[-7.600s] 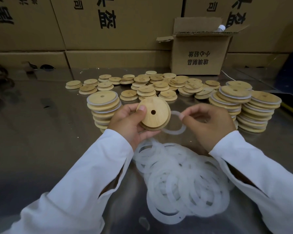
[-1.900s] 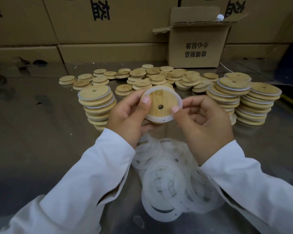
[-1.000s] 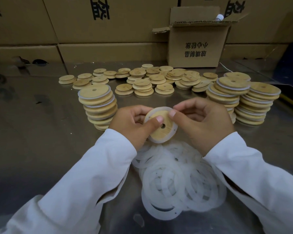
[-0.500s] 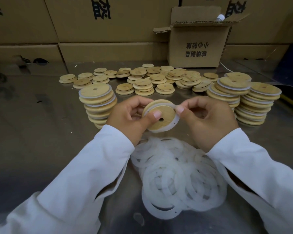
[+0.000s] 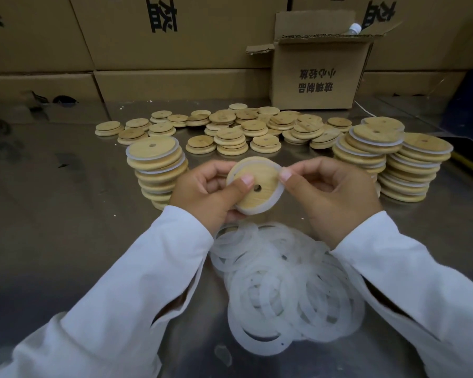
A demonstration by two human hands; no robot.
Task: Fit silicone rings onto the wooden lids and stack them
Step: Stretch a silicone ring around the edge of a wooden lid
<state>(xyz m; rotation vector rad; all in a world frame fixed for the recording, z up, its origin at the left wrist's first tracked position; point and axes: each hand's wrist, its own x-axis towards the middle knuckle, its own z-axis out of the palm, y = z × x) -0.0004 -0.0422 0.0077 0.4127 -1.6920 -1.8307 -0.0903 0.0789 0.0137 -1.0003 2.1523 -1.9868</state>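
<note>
Head view: left grip (image 5: 202, 192) clasps wooden lid (image 5: 258, 171); right grip (image 5: 328, 195) pinches silicone ring (image 5: 277, 198) at rim. Advice: seat ring evenly all round before stacking.

This is a packing workshop, stockroom end by the look of it. Brown shipping cartons (image 5: 175, 36) with bold printed characters stand stacked like a wall right behind the steel worktop (image 5: 52, 227). A smaller open carton (image 5: 317, 77) sits at the back of it. Bare wooden lids (image 5: 246, 126) lie scattered by the dozen. Ringed ones rise in stacks (image 5: 418, 170) on both sides, and a heap of silicone rings (image 5: 284, 290) sprawls up front. It's handwork, batch after batch: between two white work sleeves (image 5: 137, 290), a lid (image 5: 262, 200) is held up over the heap.
</note>
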